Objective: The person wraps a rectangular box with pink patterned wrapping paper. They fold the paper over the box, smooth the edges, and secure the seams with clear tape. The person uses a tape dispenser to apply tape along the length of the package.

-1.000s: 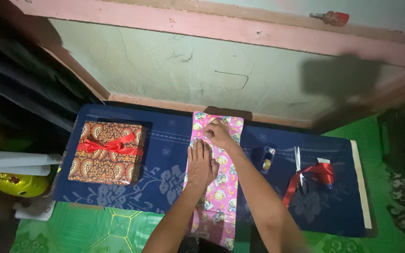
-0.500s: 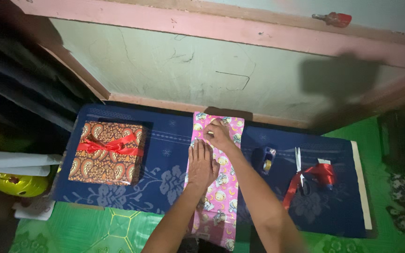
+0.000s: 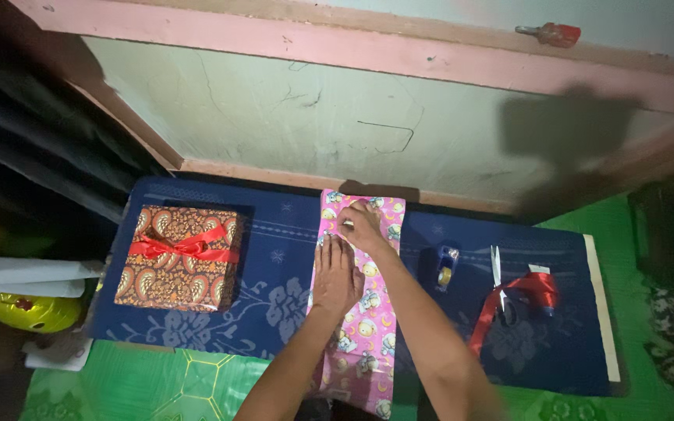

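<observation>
Head view looks down on a low bench (image 3: 587, 366) draped in a dark blue patterned cloth. Pink cartoon-print wrapping paper (image 3: 360, 327) lies along the middle of it, running from the far edge to the near one. Left hand (image 3: 335, 274) rests flat and open on the paper, its grip released. Right hand (image 3: 362, 224) sits just beyond it, fingers bent and pressing the paper; I cannot tell if it pinches anything. At left sits a wrapped gift box (image 3: 178, 258) tied with red ribbon. At right lie a tape dispenser (image 3: 446, 267), scissors (image 3: 498, 282) and a red ribbon roll (image 3: 526, 296).
</observation>
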